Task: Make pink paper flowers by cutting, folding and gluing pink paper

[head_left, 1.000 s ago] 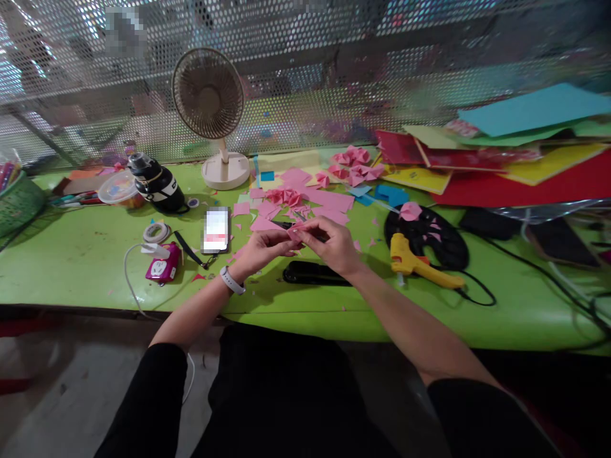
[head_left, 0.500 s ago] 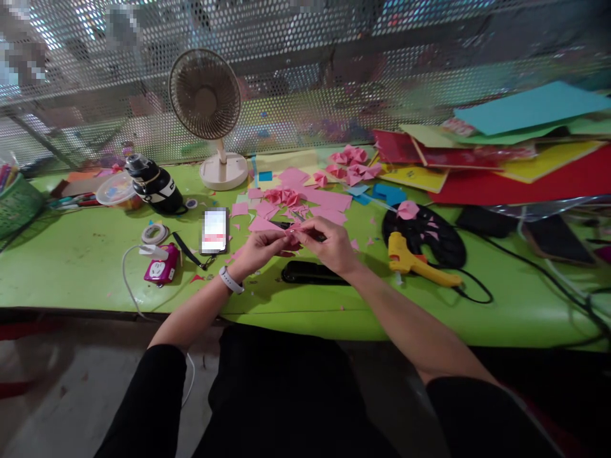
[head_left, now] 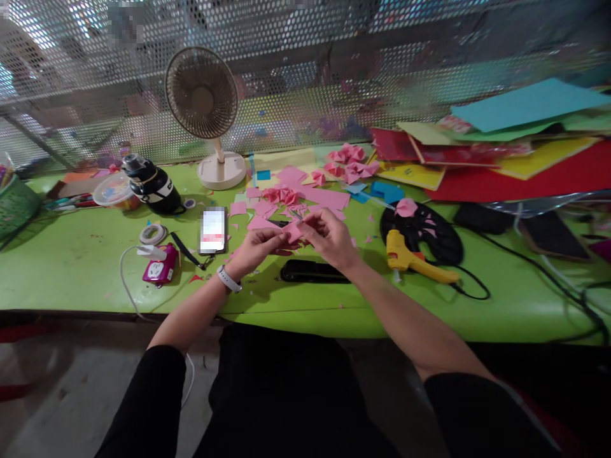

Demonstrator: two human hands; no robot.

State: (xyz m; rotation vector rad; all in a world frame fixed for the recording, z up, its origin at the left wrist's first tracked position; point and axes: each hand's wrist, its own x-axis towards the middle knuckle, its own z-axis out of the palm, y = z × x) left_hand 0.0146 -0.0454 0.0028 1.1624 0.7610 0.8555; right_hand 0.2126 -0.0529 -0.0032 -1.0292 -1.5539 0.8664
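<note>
A small piece of pink paper (head_left: 294,231) is held between both hands above the green table. My left hand (head_left: 258,249) pinches its left edge with thumb and fingers; a pale band circles that wrist. My right hand (head_left: 331,242) grips the right side, its fingers curled above the thumb. Just beyond the hands lie cut pink paper pieces (head_left: 327,198) and folded pink paper flowers (head_left: 281,196). Dark scissors appear partly hidden among the scraps behind my fingers. Below my right hand rests a black elongated object (head_left: 310,271), perhaps a stapler or case.
A yellow glue gun (head_left: 401,254) lies on the right by a black round cushion-like pad (head_left: 449,238). To the left are a phone (head_left: 212,230), a purple power socket (head_left: 160,267) and a black bottle (head_left: 153,184). A fan (head_left: 203,102) and stacked coloured sheets (head_left: 525,108) stand farther back.
The pink paper now shows a larger flat face between my hands. My right fingers have shifted slightly upward around it, while my left hand keeps its pinch.
</note>
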